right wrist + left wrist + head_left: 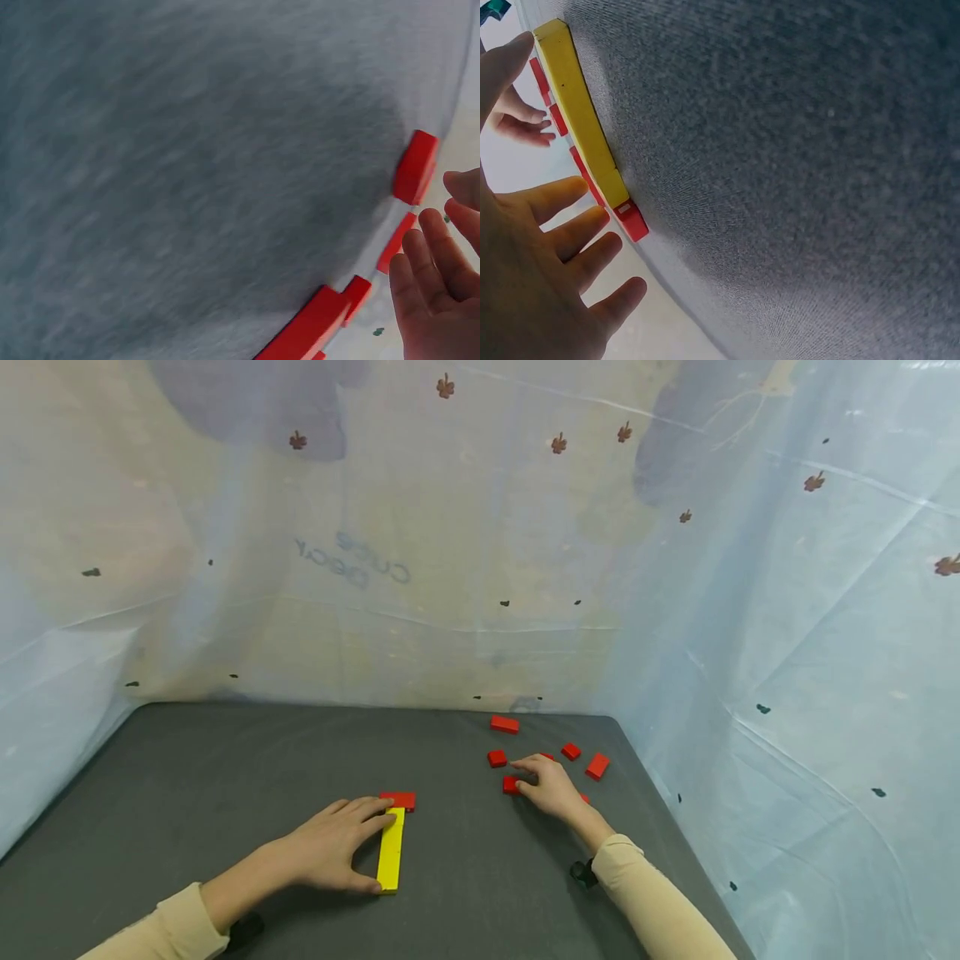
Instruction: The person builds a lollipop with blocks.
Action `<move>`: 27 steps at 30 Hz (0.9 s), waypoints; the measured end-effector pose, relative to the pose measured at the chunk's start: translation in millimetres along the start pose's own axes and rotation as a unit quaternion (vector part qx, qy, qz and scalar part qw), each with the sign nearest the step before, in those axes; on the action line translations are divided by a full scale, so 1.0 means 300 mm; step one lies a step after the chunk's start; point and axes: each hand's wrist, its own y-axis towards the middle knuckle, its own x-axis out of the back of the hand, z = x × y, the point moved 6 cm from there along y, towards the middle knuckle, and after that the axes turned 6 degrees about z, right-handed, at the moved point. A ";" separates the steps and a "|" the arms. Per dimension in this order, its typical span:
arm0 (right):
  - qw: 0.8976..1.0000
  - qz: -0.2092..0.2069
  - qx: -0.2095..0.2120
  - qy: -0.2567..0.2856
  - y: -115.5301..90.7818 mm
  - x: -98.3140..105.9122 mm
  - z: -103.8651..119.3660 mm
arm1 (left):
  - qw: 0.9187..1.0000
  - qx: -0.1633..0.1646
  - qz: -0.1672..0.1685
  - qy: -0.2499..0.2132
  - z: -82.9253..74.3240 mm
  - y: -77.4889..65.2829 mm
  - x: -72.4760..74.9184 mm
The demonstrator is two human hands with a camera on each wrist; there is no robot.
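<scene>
A long yellow block (391, 852) lies on the dark grey table, with a red block (405, 800) set across its far end. My left hand (330, 847) spans the yellow block, its thumb at the near end and its index finger at the far part. In the left wrist view, the fingers of the left hand (547, 262) are spread and fairly straight beside the yellow block (577, 105). Over on the right, my right hand (551, 789) hovers among red blocks, thumb tip beside one red block (511, 785). The right wrist view shows its fingers (431, 262) loosely extended, holding nothing.
Around the right hand lie several red blocks, among them a small one (497, 758), a longer one (505, 724) at the back and another (597, 766) near the right edge. Pale plastic sheeting (450, 568) hangs behind and beside the table (247, 760).
</scene>
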 end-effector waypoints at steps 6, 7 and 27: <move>0.999 0.034 0.017 -0.026 -0.011 -0.016 -0.014 | 1.000 -0.002 0.004 -0.001 0.001 -0.005 -0.006; 0.999 0.037 0.016 -0.028 -0.010 -0.019 -0.017 | 1.000 -0.002 0.005 -0.001 0.001 -0.006 -0.007; 0.999 0.026 0.021 -0.024 -0.003 -0.041 0.010 | 1.000 -0.002 0.006 0.000 0.004 -0.005 -0.013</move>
